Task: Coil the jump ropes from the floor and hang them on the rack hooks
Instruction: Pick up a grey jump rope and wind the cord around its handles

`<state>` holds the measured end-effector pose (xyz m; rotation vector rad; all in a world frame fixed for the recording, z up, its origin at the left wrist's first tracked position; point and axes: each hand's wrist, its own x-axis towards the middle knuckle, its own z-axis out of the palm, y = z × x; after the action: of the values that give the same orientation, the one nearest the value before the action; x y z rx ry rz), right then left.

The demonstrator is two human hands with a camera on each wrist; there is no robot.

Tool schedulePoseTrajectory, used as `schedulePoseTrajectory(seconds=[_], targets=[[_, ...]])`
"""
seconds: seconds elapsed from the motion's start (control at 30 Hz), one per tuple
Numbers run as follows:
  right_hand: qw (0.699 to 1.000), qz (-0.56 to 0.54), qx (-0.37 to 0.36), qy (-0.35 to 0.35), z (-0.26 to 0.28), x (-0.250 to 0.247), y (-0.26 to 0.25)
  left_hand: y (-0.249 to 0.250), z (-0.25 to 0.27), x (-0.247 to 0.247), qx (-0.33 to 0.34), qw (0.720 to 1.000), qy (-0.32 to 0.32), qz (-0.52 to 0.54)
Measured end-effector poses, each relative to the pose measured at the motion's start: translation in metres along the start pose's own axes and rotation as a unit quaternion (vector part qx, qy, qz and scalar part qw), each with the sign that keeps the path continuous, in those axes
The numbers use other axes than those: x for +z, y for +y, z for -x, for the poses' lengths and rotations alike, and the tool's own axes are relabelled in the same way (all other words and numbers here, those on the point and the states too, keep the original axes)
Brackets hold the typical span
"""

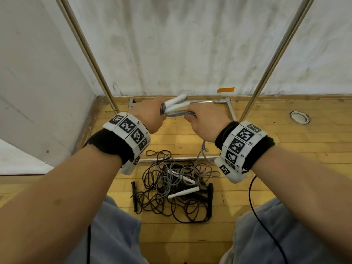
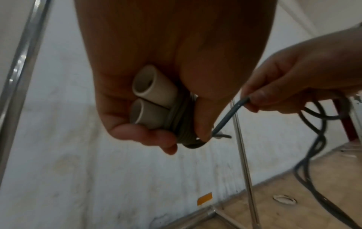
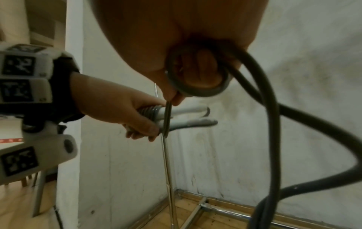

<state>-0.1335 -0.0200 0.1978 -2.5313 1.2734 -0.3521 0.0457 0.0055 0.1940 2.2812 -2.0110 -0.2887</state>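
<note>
Small printed codes sit beside the black-and-white square markers on both wristbands: "R4", "R3" and "R2" on the right wristband point(image 1: 240, 147); the left wristband point(image 1: 129, 134) codes are too small to read reliably.

We note a grey jump rope point(image 1: 177, 108) held up in front of the rack: its two white handles point(image 2: 154, 97) lie side by side, cord wound in tight turns round them, the loose tail point(image 3: 272, 117) dropping to the floor at right. Below, near us, a tangled pile point(image 1: 171, 187) holds a grey rope with white handles and dark ropes with black handles. The rack's metal uprights point(image 1: 91, 60) stand left and right; no hooks show.
</note>
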Motion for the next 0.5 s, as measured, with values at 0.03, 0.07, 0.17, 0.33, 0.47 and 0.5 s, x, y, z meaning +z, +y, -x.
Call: schedulePoseTrajectory(seconds=[0.03,0.07,0.17,0.33,0.47,0.5], targets=[[1.000,0.005,-0.008,-0.001,0.000,-0.001,0.001,0.003,0.001,0.003,0.005,1.000,-0.025,-0.013],[1.000,0.014,-0.014,-0.003,0.000,-0.002,0.003,0.007,0.002,0.006,0.010,0.999,-0.042,-0.021],[0.998,0.053,-0.042,-0.004,0.002,-0.005,0.004,0.018,0.006,0.014,0.026,0.997,-0.057,-0.040],[0.996,0.047,-0.066,0.029,-0.001,-0.015,0.008,0.033,0.013,0.018,0.121,0.991,-0.017,-0.059],[0.997,0.020,-0.038,0.057,-0.001,-0.029,0.016,0.037,0.017,0.017,0.145,0.989,0.009,-0.018],[0.998,0.010,-0.015,0.063,-0.001,-0.033,0.019,0.039,0.019,0.016,0.155,0.988,0.014,-0.003]])
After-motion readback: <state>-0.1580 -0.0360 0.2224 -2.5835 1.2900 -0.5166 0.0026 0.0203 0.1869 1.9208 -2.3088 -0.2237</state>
